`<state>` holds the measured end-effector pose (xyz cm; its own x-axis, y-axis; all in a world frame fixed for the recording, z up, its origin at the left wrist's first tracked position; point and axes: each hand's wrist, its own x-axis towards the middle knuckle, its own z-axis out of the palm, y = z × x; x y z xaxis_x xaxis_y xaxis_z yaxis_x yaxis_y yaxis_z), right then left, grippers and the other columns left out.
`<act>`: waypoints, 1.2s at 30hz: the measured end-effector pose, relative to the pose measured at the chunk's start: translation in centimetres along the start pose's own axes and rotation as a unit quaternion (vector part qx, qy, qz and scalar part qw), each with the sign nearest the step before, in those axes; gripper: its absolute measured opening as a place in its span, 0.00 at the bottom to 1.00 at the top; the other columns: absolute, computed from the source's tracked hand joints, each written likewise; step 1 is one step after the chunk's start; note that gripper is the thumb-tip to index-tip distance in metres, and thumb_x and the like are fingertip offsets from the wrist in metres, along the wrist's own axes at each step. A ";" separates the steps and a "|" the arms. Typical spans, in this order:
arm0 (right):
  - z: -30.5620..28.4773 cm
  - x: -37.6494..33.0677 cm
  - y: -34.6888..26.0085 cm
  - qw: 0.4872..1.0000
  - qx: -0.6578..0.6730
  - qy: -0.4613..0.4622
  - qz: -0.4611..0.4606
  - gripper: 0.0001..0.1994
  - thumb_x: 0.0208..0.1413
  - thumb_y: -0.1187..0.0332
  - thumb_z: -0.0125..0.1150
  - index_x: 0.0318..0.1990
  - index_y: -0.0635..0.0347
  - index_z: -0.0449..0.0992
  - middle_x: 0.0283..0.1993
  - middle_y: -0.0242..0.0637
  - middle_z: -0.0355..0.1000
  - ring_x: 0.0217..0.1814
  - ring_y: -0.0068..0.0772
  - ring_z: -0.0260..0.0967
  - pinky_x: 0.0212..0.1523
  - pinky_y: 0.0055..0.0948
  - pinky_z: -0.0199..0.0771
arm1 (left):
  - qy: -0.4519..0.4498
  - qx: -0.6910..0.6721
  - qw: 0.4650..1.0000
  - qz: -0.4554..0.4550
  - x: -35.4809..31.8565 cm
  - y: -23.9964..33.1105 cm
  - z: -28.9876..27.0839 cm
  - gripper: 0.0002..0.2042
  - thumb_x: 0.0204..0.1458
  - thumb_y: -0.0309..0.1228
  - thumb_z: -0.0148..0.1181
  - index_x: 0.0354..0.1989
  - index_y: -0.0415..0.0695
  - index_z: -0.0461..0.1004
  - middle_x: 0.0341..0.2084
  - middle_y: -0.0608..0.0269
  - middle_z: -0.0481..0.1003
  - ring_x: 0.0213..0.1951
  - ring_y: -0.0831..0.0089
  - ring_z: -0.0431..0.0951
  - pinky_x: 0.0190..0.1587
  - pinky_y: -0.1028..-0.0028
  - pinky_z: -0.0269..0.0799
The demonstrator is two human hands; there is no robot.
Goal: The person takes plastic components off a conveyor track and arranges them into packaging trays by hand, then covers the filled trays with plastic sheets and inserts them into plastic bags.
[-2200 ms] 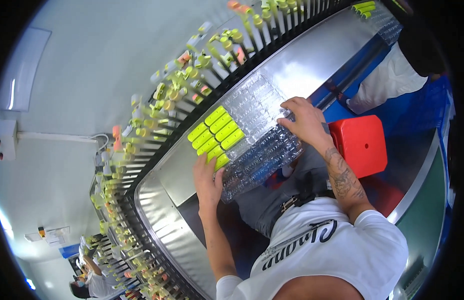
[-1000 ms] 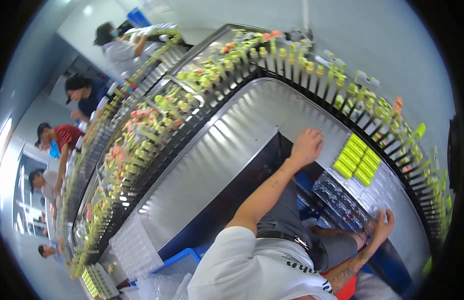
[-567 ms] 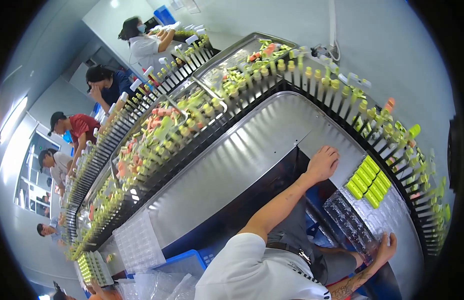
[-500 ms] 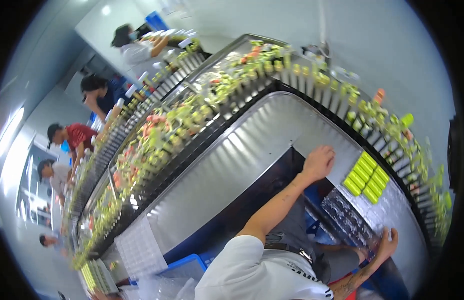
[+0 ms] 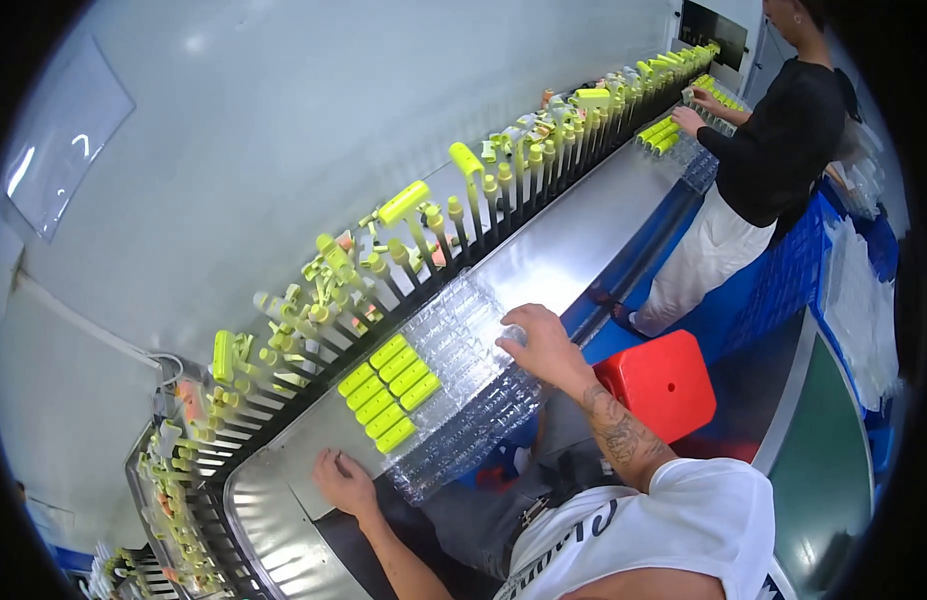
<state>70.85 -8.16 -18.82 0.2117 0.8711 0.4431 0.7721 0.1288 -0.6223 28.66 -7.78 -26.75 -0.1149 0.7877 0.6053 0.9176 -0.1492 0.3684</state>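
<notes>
A clear plastic blister tray (image 5: 474, 345) lies on the metal worktop, its near part hanging over the edge. Two rows of bright yellow-green oblong pieces (image 5: 389, 392) fill its left side. My left hand (image 5: 344, 482) is by the worktop's edge, left of these pieces, fingers loosely bent and apart, with nothing visible in it. Over the tray's right end is my right hand (image 5: 544, 342), thumb and fingers apart. Whether its fingertips touch the clear plastic I cannot tell.
Behind the worktop runs a moving-style line of upright pegs (image 5: 454, 215), several topped with yellow-green pieces. A red stool (image 5: 669, 385) stands right of my arm. Further right, a person in black (image 5: 784, 130) handles similar pieces. A blue crate (image 5: 784, 285) is behind them.
My view has swung to the right, from the long peg line with several workers to the tray and the person in black. My left hand has come lower, near the worktop's edge.
</notes>
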 end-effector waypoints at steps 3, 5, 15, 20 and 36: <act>-1.1 2.5 -1.8 0.996 0.038 0.052 -0.067 0.13 0.51 0.65 0.72 0.42 0.59 0.81 0.44 0.44 0.78 0.49 0.52 0.74 0.50 0.46 0.74 | 0.012 0.011 1.000 0.016 0.1 -0.5 -0.6 0.08 0.54 0.25 0.60 0.42 0.41 0.77 0.48 0.49 0.77 0.50 0.47 0.74 0.54 0.54 0.70; -1.7 5.1 -4.1 0.991 0.060 0.082 -0.090 0.12 0.52 0.65 0.72 0.42 0.59 0.81 0.45 0.43 0.78 0.49 0.52 0.75 0.49 0.45 0.75 | 0.014 0.020 1.000 0.014 0.3 -0.8 -1.2 0.08 0.53 0.25 0.61 0.41 0.42 0.77 0.48 0.49 0.77 0.50 0.47 0.74 0.54 0.54 0.69; 1.1 22.5 -14.7 0.976 -0.189 0.094 -0.060 0.13 0.54 0.66 0.69 0.44 0.62 0.81 0.44 0.44 0.77 0.49 0.45 0.77 0.48 0.42 0.79 | 0.033 -0.148 0.988 0.004 2.7 0.2 -1.7 0.10 0.51 0.19 0.61 0.42 0.39 0.77 0.46 0.47 0.78 0.51 0.47 0.76 0.58 0.56 0.70; 2.5 20.7 -14.6 0.970 -0.220 -0.012 -0.102 0.09 0.44 0.72 0.70 0.35 0.58 0.83 0.40 0.44 0.80 0.46 0.45 0.80 0.44 0.43 0.81 | -0.007 -0.153 0.958 0.242 14.4 11.8 -7.2 0.13 0.51 0.20 0.64 0.46 0.38 0.76 0.48 0.46 0.77 0.51 0.45 0.75 0.55 0.56 0.72; 4.5 23.0 -22.7 0.941 0.249 -0.149 -0.176 0.21 0.50 0.52 0.69 0.45 0.59 0.83 0.41 0.46 0.81 0.44 0.53 0.79 0.47 0.45 0.79 | -0.400 -0.107 0.908 0.067 34.2 -0.9 -9.2 0.22 0.50 0.22 0.70 0.55 0.32 0.77 0.44 0.53 0.83 0.46 0.70 0.82 0.51 0.69 0.75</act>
<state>55.46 11.11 2.61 -0.2385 0.8179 0.5236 0.3713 0.5750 -0.7291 20.45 13.77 0.11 0.3838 0.9232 -0.0205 0.7982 -0.3206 0.5100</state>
